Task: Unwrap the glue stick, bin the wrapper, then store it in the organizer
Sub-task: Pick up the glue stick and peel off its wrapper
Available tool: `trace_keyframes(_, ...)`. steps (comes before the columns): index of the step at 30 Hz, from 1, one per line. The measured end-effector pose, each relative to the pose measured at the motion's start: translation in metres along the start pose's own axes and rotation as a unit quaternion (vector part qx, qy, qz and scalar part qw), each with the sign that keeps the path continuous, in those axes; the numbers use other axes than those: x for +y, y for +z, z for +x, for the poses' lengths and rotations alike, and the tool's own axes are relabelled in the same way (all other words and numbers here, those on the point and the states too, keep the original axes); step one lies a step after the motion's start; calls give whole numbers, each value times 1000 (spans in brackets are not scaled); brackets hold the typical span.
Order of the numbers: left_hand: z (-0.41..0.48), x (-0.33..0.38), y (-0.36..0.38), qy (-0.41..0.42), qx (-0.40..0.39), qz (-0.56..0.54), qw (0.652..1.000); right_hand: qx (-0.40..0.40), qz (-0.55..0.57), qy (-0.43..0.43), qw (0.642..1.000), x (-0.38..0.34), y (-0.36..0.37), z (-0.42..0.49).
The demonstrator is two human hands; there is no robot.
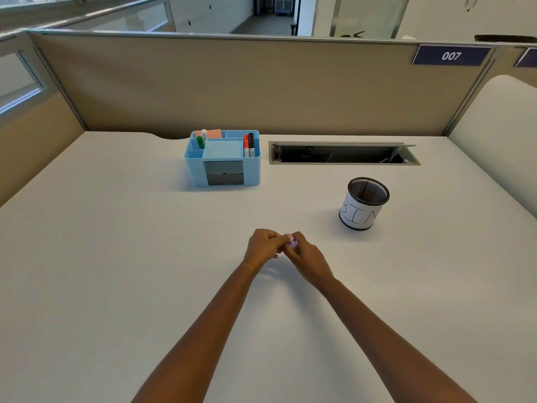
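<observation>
The big desk point(116, 257) holds a blue organizer point(222, 170) far back and a bin point(363, 207) to the right. Near the middle, the left hand point(261, 247) and right hand point(305, 254) pinch the small glue stick point(293, 243) between them, probably to peel its wrapper.

White desk point(116, 271): organizer point(222, 167), bin point(360, 212)

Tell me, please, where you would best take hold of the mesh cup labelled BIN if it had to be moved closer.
Grip the bin around its paper-wrapped side wall, coming from the near right with the right hand. It stands upright, round, with an open top and bare desk around it, so a sideways wrap looks safest.
</observation>
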State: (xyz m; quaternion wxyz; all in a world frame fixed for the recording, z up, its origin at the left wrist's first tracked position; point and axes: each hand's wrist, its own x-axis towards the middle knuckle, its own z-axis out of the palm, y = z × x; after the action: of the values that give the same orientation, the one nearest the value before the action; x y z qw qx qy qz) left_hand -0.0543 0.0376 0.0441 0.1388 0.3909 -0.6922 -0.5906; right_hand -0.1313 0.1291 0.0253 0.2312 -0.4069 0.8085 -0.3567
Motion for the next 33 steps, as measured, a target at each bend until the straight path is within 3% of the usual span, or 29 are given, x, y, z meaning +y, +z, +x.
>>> trace_keyframes(5, -3, 4, -4, -12, -56, -28, 998, -70, 121, 52, 989, -1, -6, 0)
trace_keyframes(9, -5, 7, -6, -13, -93, -18, 995, -119, 239, 89, 960, -5, -12, -2)
trace_keyframes(13, -6, 10, -7, -6, -124, -9, 992, -125, 298, 97, 942, -2, -12, -3)
trace_keyframes(17, -5, 10, -4, 3, -98, -20, 995, -65, 232, 79, 967, -3, -8, 0)
trace_keyframes(21, -3, 5, -4, 11, -63, -47, 997, -56, 146, 35, 987, -3, -7, 3)
trace_keyframes(27, -3, 3, -3, -2, -63, -101, 993, -55, 90, 25, 994, -4, -2, 3)
trace_keyframes(33, -2, 3, 3, -9, -24, -103, 994, -4, 20, -5, 1000, -5, 2, 0)
